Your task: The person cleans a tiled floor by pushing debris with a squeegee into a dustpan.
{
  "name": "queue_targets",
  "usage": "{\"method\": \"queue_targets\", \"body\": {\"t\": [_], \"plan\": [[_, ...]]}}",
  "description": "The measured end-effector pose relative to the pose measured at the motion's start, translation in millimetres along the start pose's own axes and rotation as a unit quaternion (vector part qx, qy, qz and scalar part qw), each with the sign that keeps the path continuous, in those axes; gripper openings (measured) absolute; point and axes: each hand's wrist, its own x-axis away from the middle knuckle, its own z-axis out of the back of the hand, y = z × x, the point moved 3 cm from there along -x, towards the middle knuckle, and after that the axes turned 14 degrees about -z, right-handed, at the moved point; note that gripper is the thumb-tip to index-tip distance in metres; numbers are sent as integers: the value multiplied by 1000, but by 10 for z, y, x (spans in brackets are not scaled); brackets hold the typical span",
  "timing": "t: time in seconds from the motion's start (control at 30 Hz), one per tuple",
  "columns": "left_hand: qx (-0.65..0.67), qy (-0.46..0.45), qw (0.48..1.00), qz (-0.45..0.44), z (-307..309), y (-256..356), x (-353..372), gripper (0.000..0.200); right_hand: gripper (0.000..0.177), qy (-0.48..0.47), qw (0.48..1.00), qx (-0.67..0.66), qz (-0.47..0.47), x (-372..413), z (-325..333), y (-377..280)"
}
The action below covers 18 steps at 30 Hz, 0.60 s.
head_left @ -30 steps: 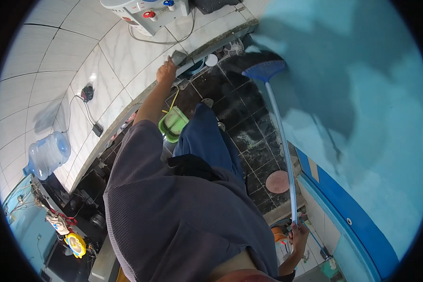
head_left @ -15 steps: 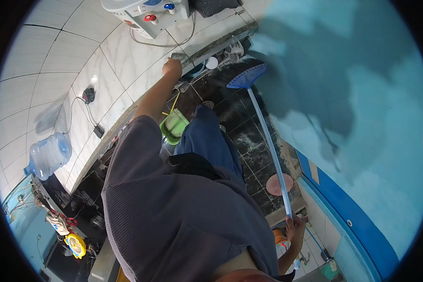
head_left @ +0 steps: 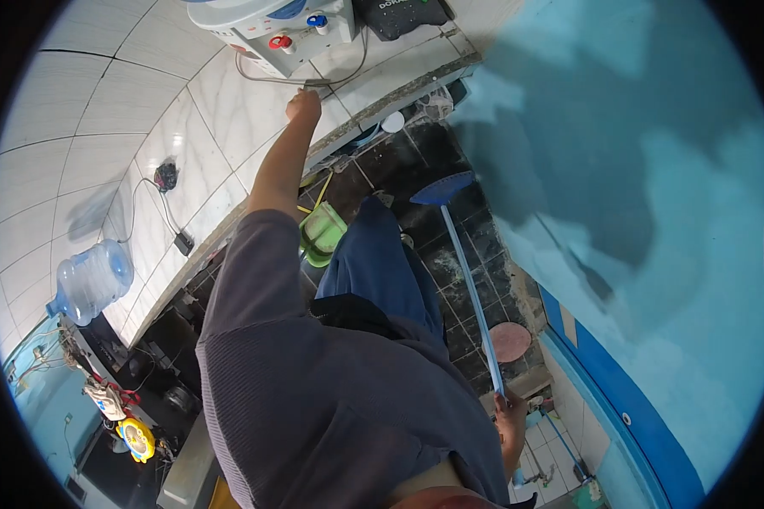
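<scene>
Head view, looking down the person's own body. The right hand (head_left: 509,417), low at the right of the torso, has its grip closed around the upper end of the pale handle of a broom (head_left: 471,297). The handle slants away to a blue fan-shaped head, which is over the dark tiled floor (head_left: 450,254), just beside the trouser leg; whether the head touches the tiles cannot be told.

The left hand (head_left: 303,105) is stretched out at arm's length to the front edge of the white tiled bench (head_left: 221,93). Its fingers look curled, but whether the grip holds anything cannot be told.

On the bench:
- near the far end, just beyond the left hand, a white water dispenser (head_left: 267,25) with a red and a blue tap;
- toward the near end, a clear water bottle (head_left: 91,280) on its side;
- between them, a black plug with its cable (head_left: 166,176).

On the floor, a green container (head_left: 323,233) sits below the bench edge, and a round pinkish disc (head_left: 510,341) lies near the blue wall (head_left: 654,212).
</scene>
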Motion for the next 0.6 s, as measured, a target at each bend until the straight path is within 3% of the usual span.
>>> {"method": "queue_targets", "body": {"t": [0.07,0.13,0.53,0.6], "plan": [[-37,-67,997,-7,128,181,21,31,32,-5,1000,8,-8,19,26,-71],[-40,-58,998,-5,195,231,191,30,32,31,999,22,33,32,25,-174],[-23,-118,992,46,275,83,60,30,34,9,999,29,38,-11,-69,-450],[-47,-95,994,-1,306,123,138,30,33,-2,998,48,33,-91,-64,-474]]}}
